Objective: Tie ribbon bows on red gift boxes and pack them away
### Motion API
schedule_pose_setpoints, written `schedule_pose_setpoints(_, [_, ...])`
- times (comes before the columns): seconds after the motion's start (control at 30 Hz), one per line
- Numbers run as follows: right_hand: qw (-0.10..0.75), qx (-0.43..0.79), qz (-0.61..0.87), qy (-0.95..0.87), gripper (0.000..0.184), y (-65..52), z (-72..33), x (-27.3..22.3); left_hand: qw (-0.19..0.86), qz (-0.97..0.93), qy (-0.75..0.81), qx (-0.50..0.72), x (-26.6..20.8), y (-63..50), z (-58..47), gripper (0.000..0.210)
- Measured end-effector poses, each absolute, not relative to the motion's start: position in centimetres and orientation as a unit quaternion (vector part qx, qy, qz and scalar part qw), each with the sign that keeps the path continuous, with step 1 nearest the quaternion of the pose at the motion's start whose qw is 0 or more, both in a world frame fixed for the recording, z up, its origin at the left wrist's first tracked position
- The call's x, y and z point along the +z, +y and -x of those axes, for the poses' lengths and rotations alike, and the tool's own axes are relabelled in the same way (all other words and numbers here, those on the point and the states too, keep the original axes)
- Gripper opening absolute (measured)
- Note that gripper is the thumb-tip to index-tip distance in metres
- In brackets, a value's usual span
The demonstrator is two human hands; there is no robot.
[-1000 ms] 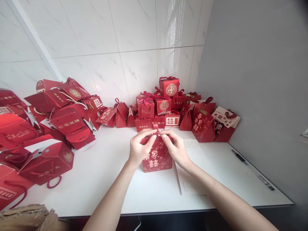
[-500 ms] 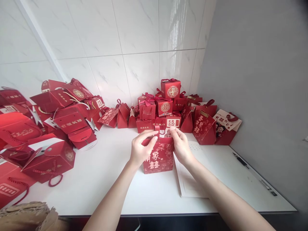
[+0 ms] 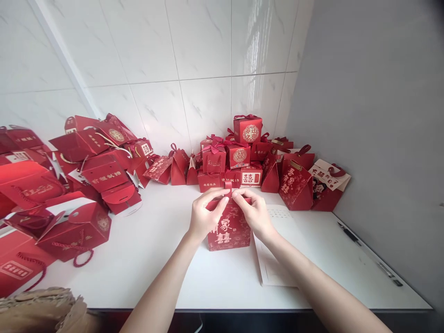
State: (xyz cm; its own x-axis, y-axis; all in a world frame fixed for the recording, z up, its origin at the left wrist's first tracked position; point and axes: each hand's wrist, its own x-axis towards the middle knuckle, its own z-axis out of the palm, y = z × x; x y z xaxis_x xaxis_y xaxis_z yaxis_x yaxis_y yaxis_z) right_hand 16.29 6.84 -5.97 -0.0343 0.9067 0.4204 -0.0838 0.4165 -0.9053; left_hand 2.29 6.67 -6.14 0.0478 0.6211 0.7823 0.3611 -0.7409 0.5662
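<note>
A red paper gift box point(image 3: 229, 233) with pink Chinese characters stands upright on the table in front of me. At its top a red ribbon loop point(image 3: 228, 185) sticks up. My left hand point(image 3: 204, 213) pinches the top of the box on its left side, thumb and fingertips at the ribbon. My right hand point(image 3: 255, 213) is closed in a pinch at the ribbon's right side, its fingertips close to the left hand's. What exactly lies between the right fingertips is partly hidden.
Many red gift boxes point(image 3: 106, 175) are heaped on the left, and more are stacked by the tiled wall point(image 3: 204, 106). An open notebook point(image 3: 277, 268) lies beside my right forearm. A black pen point(image 3: 348, 233) is near the right edge. Brown paper point(image 3: 41, 307) sits at lower left.
My right hand has moved left from the box's right corner to the ribbon, nearer my left hand. The left hand keeps its hold; the view has shifted slightly.
</note>
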Motion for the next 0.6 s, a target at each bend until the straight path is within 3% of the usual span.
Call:
schedule_pose_setpoints(0.17, [0.665, 0.474, 0.327, -0.476, 0.026, 7.57, -16.60, -6.41, 0.101, -0.710, 0.348, 0.604, -6.20, 6.65, -2.29, 0.016])
schedule_pose_setpoints(0.43, [0.650, 0.529, 0.292, -0.461, 0.019, 7.47, -17.01, -6.86, 0.109, -0.711, 0.346, 0.602, -6.02, 6.59, -2.28, 0.017])
schedule_pose_setpoints(0.6, [0.620, 0.422, 0.284, -0.597, 0.016, 6.83, -17.14, -6.78, 0.102, -0.715, 0.347, 0.599, -5.92, 6.49, -2.32, 0.018])
